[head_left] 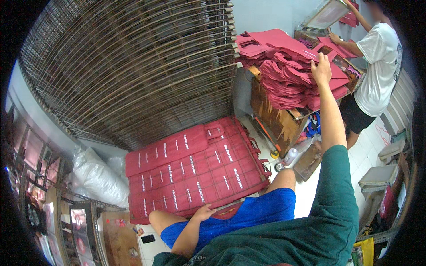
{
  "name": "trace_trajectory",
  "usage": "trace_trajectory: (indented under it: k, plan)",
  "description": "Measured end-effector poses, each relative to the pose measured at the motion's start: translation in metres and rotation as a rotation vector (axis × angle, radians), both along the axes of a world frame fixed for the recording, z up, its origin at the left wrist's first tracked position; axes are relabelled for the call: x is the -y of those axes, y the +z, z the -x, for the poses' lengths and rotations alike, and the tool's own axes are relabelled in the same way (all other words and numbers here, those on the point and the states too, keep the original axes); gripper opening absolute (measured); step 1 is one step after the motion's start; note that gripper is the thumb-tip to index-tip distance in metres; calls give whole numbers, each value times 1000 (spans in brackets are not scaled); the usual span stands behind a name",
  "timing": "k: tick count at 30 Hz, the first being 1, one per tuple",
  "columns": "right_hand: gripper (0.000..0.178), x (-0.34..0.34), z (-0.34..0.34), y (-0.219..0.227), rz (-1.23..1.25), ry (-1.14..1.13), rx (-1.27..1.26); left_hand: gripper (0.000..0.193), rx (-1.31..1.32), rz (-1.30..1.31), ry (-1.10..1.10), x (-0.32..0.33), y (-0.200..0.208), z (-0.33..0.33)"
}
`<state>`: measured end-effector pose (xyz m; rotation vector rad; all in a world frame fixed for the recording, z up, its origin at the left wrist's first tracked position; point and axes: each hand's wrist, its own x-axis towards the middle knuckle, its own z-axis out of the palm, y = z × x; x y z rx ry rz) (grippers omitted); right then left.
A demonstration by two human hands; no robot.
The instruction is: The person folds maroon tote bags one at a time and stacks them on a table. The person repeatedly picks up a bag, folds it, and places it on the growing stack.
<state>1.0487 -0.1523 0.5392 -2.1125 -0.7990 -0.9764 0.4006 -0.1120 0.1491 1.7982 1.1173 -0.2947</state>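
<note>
My right arm is stretched to the upper right, and my right hand (322, 71) pinches the edge of a red fabric bag (284, 42) on top of a heaped pile. Under it lies the pile of folded red bags (284, 80), loose and uneven, on a worn wooden table (270, 111). My left hand (204, 213) rests low by my thigh with its fingers stretched out, beside a rack layer covered with printed red bags (191, 168). These bags lie flat in rows on a wire grid, white lettering upward.
A co-worker in a white shirt (377, 66) stands at the far right, hands at a raised framed screen (326, 15). Raised wire racks (146, 66) fill the upper left. A white bottle (290, 156) stands on the floor. Plastic sacks (97, 177) lie at left, near a dark phone (147, 239).
</note>
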Motion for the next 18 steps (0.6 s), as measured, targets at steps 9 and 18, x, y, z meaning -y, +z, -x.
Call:
trace_trajectory:
  k: [9,18]
  plan:
    - [46,-3,-12,1,284,116,-97,55,-146,-213,-261,16,-10,-7]
    - [27,-9,-26,-4,111,205,-22,55,-224,-243,-204,25,9,-14]
